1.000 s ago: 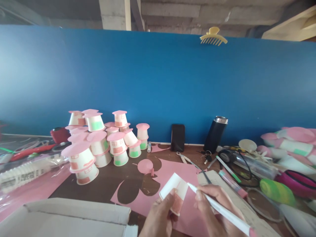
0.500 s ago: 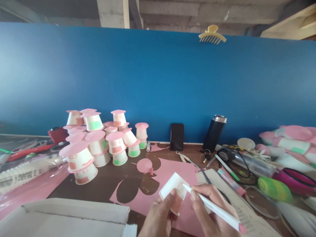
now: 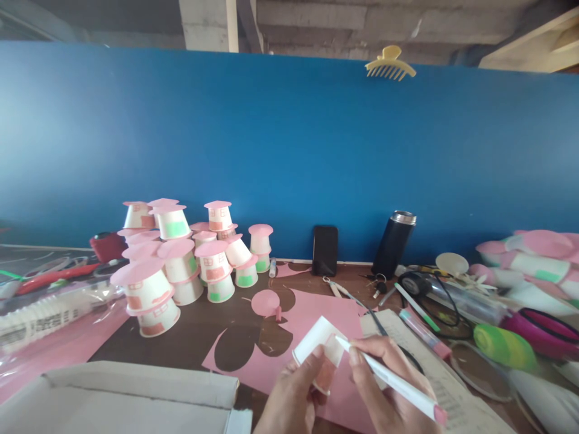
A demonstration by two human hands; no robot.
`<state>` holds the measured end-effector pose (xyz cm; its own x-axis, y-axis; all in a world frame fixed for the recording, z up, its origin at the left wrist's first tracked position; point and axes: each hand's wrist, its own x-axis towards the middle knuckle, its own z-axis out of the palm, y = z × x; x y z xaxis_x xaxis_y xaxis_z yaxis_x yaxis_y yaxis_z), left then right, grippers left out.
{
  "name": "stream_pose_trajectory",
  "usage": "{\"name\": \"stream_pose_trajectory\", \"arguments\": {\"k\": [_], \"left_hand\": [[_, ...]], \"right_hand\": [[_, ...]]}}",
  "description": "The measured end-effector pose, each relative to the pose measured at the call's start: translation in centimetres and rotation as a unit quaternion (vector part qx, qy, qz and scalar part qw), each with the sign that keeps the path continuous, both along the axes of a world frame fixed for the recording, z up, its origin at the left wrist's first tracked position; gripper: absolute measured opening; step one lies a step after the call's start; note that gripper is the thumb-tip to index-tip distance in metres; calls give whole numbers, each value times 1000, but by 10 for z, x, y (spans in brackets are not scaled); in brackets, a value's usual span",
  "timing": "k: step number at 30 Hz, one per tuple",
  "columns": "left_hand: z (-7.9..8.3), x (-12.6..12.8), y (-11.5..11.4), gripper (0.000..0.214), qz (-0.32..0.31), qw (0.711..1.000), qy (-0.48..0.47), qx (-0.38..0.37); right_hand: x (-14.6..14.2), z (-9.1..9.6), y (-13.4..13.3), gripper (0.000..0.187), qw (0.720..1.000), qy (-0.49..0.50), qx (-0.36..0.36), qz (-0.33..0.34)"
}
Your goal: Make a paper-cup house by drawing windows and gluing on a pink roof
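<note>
My left hand (image 3: 289,401) is closed around a small white paper cup (image 3: 316,345) with pink patches, held on its side at the bottom centre. My right hand (image 3: 384,386) grips a white marker (image 3: 393,381) with a pink end cap. The marker's tip touches the cup's side by a pink patch. Under both hands lies a pink paper sheet (image 3: 312,313) with round holes cut out of it.
A pile of several pink-roofed cup houses (image 3: 181,265) stands at the left. A black phone (image 3: 324,250) and a dark flask (image 3: 392,244) lean on the blue partition (image 3: 289,150). An open cardboard box (image 3: 122,398) sits at bottom left. Pens, pliers, cable and more cups (image 3: 529,259) crowd the right.
The marker tip has moved in from just beside the cup to touch its side. The hands have hardly shifted otherwise.
</note>
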<state>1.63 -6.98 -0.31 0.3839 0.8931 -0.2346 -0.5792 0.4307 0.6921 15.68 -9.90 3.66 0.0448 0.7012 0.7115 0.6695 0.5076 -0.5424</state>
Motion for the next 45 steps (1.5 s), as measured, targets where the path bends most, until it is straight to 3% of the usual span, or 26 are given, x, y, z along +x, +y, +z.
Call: {"name": "stream_pose_trajectory", "arguments": {"k": [10,26,35,45], "left_hand": [[-6,1,1,48,5,999,-20,-36],[1,-1,-1,37,6,993,-63,-95],[3,-3,0,27,15,980,-103,-172],[10,-4,-1,20,9,975,-118,-188]], "right_hand": [[1,-1,0,7,1000,0,0,8],[0,-2,0,5,1000,8,-6,11],[3,-4,-1,7,1000,4,-9,1],[2,-5,0,5,1000,8,-9,8]]}}
